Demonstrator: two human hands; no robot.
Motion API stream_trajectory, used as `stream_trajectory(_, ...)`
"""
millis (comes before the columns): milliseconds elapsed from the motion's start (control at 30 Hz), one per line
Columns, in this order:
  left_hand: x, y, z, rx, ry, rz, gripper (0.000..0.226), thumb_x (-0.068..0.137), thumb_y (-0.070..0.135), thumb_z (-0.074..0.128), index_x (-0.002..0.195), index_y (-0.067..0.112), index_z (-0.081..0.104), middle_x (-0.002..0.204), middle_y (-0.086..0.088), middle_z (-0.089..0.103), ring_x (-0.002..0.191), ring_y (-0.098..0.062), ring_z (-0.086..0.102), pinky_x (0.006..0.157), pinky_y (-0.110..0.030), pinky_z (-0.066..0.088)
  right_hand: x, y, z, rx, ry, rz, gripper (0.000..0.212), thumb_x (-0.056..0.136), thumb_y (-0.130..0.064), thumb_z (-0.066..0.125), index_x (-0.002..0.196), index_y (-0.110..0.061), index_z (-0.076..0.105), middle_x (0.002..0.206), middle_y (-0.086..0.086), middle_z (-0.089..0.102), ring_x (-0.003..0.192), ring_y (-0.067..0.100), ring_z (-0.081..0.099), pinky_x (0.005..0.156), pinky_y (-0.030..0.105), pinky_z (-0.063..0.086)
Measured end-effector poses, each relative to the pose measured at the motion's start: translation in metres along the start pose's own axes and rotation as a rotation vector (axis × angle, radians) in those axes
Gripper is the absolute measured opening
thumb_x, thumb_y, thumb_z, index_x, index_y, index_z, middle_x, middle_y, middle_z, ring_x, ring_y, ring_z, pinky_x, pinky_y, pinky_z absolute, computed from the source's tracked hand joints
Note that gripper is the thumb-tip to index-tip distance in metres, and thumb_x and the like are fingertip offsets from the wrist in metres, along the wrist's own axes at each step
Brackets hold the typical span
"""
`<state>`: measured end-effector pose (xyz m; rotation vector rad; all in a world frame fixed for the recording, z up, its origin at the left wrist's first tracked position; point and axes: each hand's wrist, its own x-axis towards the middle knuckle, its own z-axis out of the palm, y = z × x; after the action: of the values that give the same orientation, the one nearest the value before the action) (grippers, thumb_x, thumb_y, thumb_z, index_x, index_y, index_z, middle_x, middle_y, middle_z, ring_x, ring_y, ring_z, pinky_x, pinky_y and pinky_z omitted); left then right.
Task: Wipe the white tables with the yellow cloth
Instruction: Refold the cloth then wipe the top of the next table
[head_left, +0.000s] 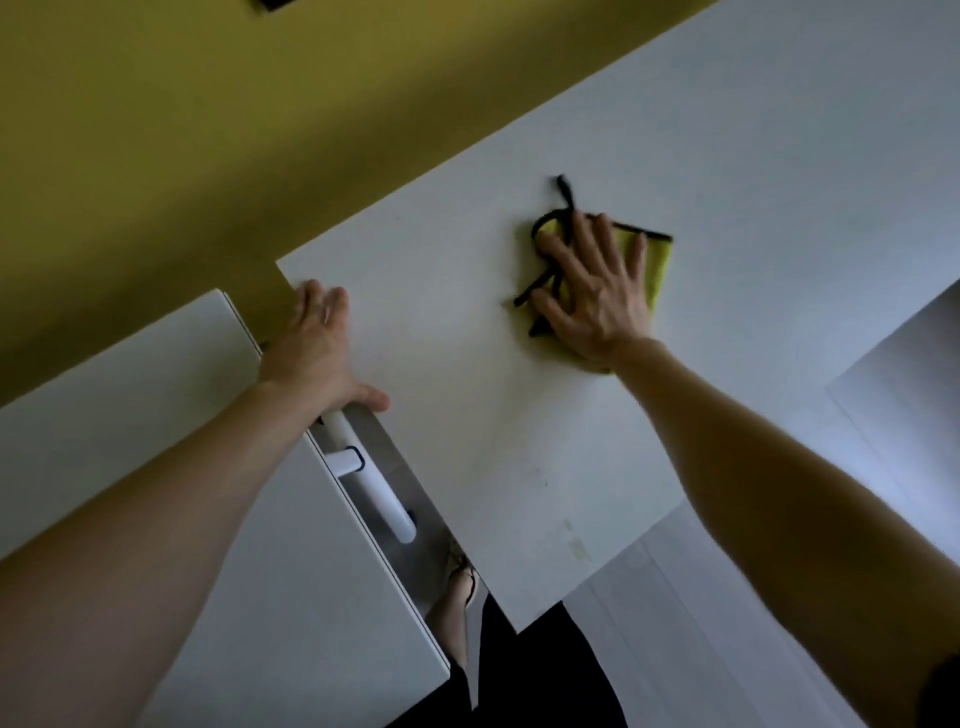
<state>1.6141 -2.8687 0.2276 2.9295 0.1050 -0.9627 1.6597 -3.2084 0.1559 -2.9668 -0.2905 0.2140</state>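
The yellow cloth (655, 265), edged in black with a loose black thread, lies crumpled on the white table (467, 415) in the middle of the view. My right hand (592, 291) presses flat on the cloth with fingers spread and straight, covering most of it. My left hand (319, 348) rests on the table's left edge near its far corner, fingers extended over the top and thumb lying along the edge.
A second white table (156, 415) stands at the left, with a narrow gap between the two. In the gap shows a white tube-shaped frame part (374, 488). A yellow wall (208, 130) runs behind both tables. My foot (457, 608) shows below.
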Motion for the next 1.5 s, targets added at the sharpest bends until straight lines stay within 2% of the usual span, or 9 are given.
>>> stream_trajectory(167,0.001,0.000,0.003,0.038,0.019,0.001,0.159,0.065,0.067,0.096,0.171,0.009,-0.008,0.180,-0.021,-0.010,0.168,-0.032,-0.010,0.135,-0.040,0.008,-0.081,-0.127,0.033,-0.015,-0.123,-0.575,0.079,0.103,-0.068,0.045,0.172,-0.039,0.021,0.182,0.006,0.007,0.168,0.036,-0.001,0.128,0.074,0.002)
stream_trajectory(267,0.001,-0.002,0.003,0.044,0.013,-0.006,0.160,0.065,0.070,0.094,0.172,0.011,-0.010,0.180,-0.016,-0.013,0.168,-0.030,-0.011,0.136,-0.040,0.008,-0.071,-0.108,0.036,0.000,-0.135,-0.719,0.073,0.106,-0.064,0.044,0.171,-0.037,0.025,0.182,0.004,0.007,0.169,0.033,-0.001,0.130,0.070,0.003)
stream_trajectory(600,0.009,-0.007,0.016,-0.054,0.028,-0.026,0.167,0.056,0.077,0.093,0.172,0.019,-0.013,0.181,-0.009,-0.017,0.167,-0.027,-0.017,0.137,-0.046,0.010,0.113,0.032,-0.015,0.011,-0.005,0.076,0.073,0.103,-0.071,0.035,0.168,-0.039,0.025,0.182,0.002,0.006,0.168,0.033,0.000,0.128,0.073,0.001)
stream_trajectory(800,0.009,-0.002,0.015,-0.071,0.037,-0.029,0.168,0.052,0.072,0.097,0.172,0.016,-0.007,0.181,-0.014,-0.013,0.167,-0.029,-0.015,0.137,-0.047,0.013,0.030,-0.109,0.016,-0.026,-0.096,-0.561,0.078,0.104,-0.067,0.043,0.172,-0.035,0.023,0.182,0.010,0.007,0.168,0.039,0.000,0.127,0.074,0.000)
stream_trajectory(933,0.009,0.001,0.012,-0.085,0.050,-0.052,0.166,0.050,0.068,0.100,0.172,0.018,-0.001,0.181,-0.014,-0.012,0.168,-0.030,-0.014,0.137,-0.049,0.014,0.029,-0.111,0.026,0.005,-0.097,-0.804,0.069,0.108,-0.060,0.042,0.171,-0.036,0.026,0.182,0.005,0.010,0.168,0.033,0.002,0.131,0.068,0.001)
stream_trajectory(1000,0.008,0.001,0.010,-0.093,0.030,-0.052,0.166,0.055,0.068,0.099,0.172,0.018,-0.008,0.180,-0.011,-0.019,0.167,-0.028,-0.018,0.137,-0.047,0.007,0.058,-0.071,0.021,-0.005,-0.064,-0.777,0.068,0.107,-0.057,0.047,0.170,-0.038,0.030,0.182,0.001,0.014,0.169,0.030,0.007,0.132,0.066,0.004)
stream_trajectory(1133,0.008,0.001,0.012,-0.112,0.020,-0.043,0.164,0.060,0.067,0.097,0.171,0.019,-0.015,0.179,-0.009,-0.023,0.166,-0.027,-0.020,0.137,-0.048,0.006,0.128,0.015,-0.006,0.002,0.008,-0.314,0.066,0.103,-0.058,0.046,0.165,-0.040,0.034,0.181,-0.002,0.016,0.167,0.030,0.014,0.128,0.071,0.014)
stream_trajectory(1267,0.009,-0.004,0.015,-0.117,0.022,-0.018,0.161,0.064,0.069,0.094,0.170,0.020,-0.018,0.178,-0.009,-0.025,0.165,-0.027,-0.024,0.138,-0.047,0.003,0.138,-0.017,-0.008,0.037,0.031,0.015,0.071,0.102,-0.061,0.044,0.167,-0.039,0.027,0.182,0.001,0.007,0.168,0.032,0.004,0.128,0.073,0.006)
stream_trajectory(1500,-0.001,-0.013,0.022,-0.059,0.120,-0.116,0.171,0.054,0.095,0.078,0.170,0.014,-0.018,0.180,-0.015,-0.019,0.167,-0.032,-0.019,0.136,-0.054,0.003,0.094,-0.190,0.024,-0.047,-0.108,-0.647,0.068,0.107,-0.061,0.030,0.171,-0.039,0.021,0.182,0.003,0.008,0.169,0.032,-0.001,0.130,0.069,0.004)
